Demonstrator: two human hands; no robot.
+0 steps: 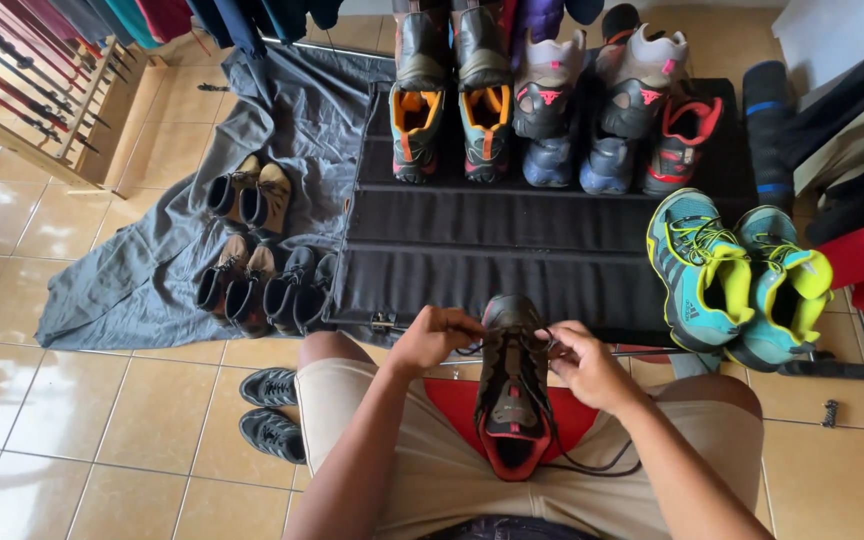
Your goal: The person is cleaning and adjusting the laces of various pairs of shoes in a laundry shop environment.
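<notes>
I had a dark shoe with a red lining (512, 400) resting on my lap, toe pointing away from me, between my knees. My left hand (430, 338) was closed on the lace at the shoe's left side near the toe, and my right hand (584, 362) was pinched around the lace on the other side (the lace's loose end (592, 468) trailed down across my right thigh). Just beyond my knees lay a black mat (512, 240) on the tiled floor (132, 420), with a row of boots along its far edge and a pair of teal and yellow shoes (737, 275) at its right end. To the left, a grey cloth (282, 120) carried several pairs of brown and black boots. A pair of black shoes (270, 408) sat on the floor just beside my left leg.
</notes>
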